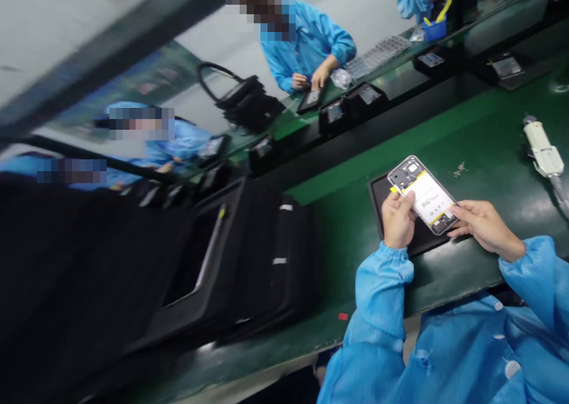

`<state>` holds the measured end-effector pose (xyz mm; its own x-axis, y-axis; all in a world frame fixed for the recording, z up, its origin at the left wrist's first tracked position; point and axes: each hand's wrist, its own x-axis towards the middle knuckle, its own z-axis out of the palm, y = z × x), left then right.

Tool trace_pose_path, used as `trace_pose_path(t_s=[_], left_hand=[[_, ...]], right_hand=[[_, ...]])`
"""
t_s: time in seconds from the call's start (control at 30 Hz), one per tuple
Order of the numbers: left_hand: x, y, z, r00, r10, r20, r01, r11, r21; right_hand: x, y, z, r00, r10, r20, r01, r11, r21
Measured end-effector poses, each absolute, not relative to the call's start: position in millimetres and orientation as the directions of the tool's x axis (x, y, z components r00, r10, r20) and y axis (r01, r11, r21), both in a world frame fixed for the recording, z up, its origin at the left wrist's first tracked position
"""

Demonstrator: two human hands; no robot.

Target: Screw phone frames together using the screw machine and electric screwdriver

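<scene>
I hold an opened phone [422, 194] with its back off, showing a white battery with a yellow strip. My left hand [397, 219] grips its near left edge, thumb on the battery. My right hand [484, 226] pinches the phone's lower right corner. The phone hovers just above a black tray [380, 198] lying on the green bench. Both my sleeves are blue.
A white electric screwdriver [543, 152] lies at the right on the green bench [489, 137]. A stack of black trays [249, 256] fills the left. Beyond a black conveyor [400, 114] carrying trays with phones, people in blue coats work.
</scene>
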<state>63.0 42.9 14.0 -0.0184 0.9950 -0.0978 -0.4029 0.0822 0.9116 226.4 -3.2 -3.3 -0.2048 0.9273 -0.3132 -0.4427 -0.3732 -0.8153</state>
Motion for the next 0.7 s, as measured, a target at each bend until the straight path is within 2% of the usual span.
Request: trace_pose_path(t_s=[0.17, 0.23, 0.3, 0.37, 0.43, 0.47, 0.53, 0.63, 0.7], left_hand=[[58.4, 41.5, 16.3, -0.029, 0.991, -0.134, -0.414, 0.110, 0.903], [61.4, 37.5, 19.7, -0.108, 0.984, -0.141, -0.404, 0.086, 0.911], [66.9, 32.2, 22.9, -0.204, 0.969, -0.142, -0.383, 0.054, 0.922], [71.6, 28.2, 24.0, -0.214, 0.968, -0.131, -0.352, 0.048, 0.935], [71.7, 28.1, 21.6, -0.164, 0.979, -0.123, -0.319, 0.066, 0.946], [69.4, 29.8, 19.1, -0.156, 0.980, -0.121, -0.300, 0.070, 0.951], [60.9, 35.7, 12.5, -0.190, 0.974, -0.120, -0.263, 0.067, 0.962], [43.2, 45.7, 5.0, -0.225, 0.970, -0.092, -0.197, 0.047, 0.979], [30.2, 48.9, 5.3, -0.246, 0.969, -0.006, 0.014, 0.010, 1.000]], right_hand=[[223.2, -0.5, -9.7, -0.203, 0.948, -0.247, -0.377, -0.308, -0.874], [219.3, -0.5, -12.6, -0.145, 0.981, -0.131, -0.245, -0.164, -0.956], [212.9, -2.6, -14.6, -0.064, 0.993, 0.102, 0.034, 0.104, -0.994], [205.1, -6.7, -15.0, -0.087, 0.918, 0.388, 0.361, 0.392, -0.846], [198.6, -11.7, -14.2, -0.234, 0.795, 0.560, 0.544, 0.584, -0.603], [197.0, -14.1, -13.7, -0.309, 0.746, 0.590, 0.574, 0.641, -0.510], [198.1, -17.4, -14.0, -0.400, 0.699, 0.592, 0.593, 0.690, -0.414], [208.2, -17.4, -20.0, -0.366, 0.750, 0.551, 0.662, 0.626, -0.413], [215.2, -15.2, -27.1, -0.315, 0.816, 0.485, 0.730, 0.534, -0.426]])
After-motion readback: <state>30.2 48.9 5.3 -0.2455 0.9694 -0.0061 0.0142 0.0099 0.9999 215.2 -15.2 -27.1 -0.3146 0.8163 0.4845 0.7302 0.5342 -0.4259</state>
